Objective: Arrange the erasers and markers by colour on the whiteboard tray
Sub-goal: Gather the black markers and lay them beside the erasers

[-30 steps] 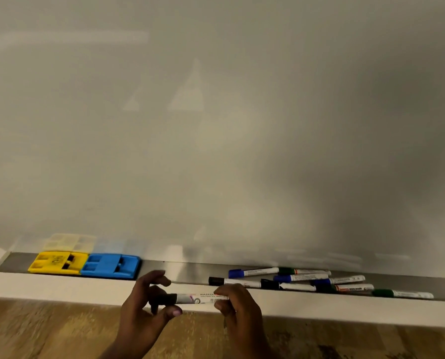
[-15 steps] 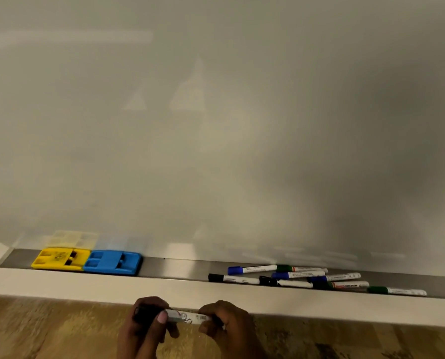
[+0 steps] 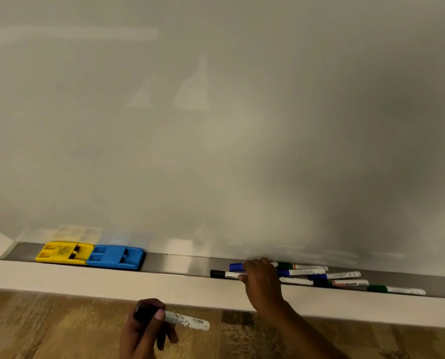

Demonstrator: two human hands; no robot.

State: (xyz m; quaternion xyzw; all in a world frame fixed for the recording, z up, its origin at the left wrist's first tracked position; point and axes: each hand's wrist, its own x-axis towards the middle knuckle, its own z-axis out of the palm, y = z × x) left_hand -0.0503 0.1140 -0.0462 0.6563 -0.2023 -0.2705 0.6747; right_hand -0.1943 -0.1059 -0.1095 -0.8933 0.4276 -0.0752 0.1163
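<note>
Below the tray (image 3: 180,265), left hand (image 3: 143,330) gripping a black-capped marker (image 3: 174,318), right hand (image 3: 261,278) resting (fingers curled) on the marker pile (image 3: 319,275)

Dim, soft light; pale reflections glare off the whiteboard (image 3: 216,125), a broad shadow darkens its right, edges bend.

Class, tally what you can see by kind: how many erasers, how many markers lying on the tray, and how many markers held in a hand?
Erasers: 2 (yellow eraser, blue eraser)
Markers on the tray: 8
Black-capped marker in the left hand: 1
Total: 11
</note>
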